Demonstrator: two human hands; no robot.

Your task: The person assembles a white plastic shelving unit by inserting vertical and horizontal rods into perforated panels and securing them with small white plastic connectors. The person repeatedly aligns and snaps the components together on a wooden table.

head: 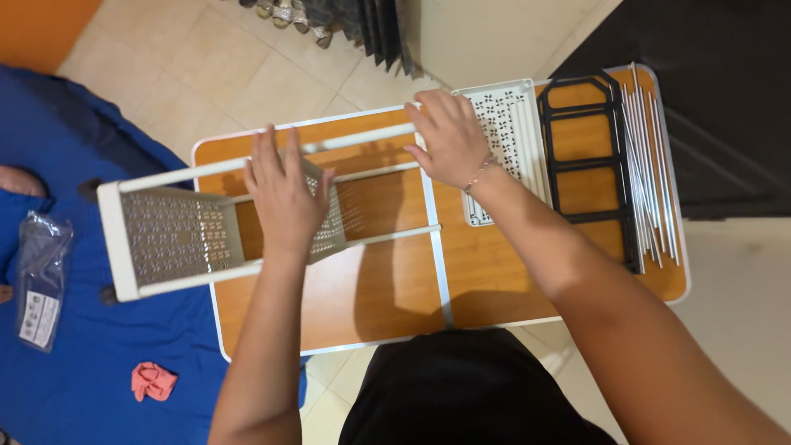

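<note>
Nearest, the left hand [284, 194] lies flat with fingers spread on the perforated white panel [185, 235] of a half-built white rack [272, 210], pressing rather than gripping. The rack lies on its side across the left edge of the desk [371, 305], its panel end hanging out past that edge over a blue cloth [82, 354]. Further along, the right hand [449, 136] rests with fingers loosely curled over the rack's upper white rail [362, 138], near the far edge of the desk; whether it truly clamps the rail I cannot tell.

Judging by its thin tubes and punched sheet, the rack looks light and fairly stiff, yet likely wobbly at its joints. The rails near the corners seem the safest hold.

Beyond, toward the right corner, lie a spare white panel [503, 124], a black frame [585, 156] and a bundle of white rods [651, 165].
</note>
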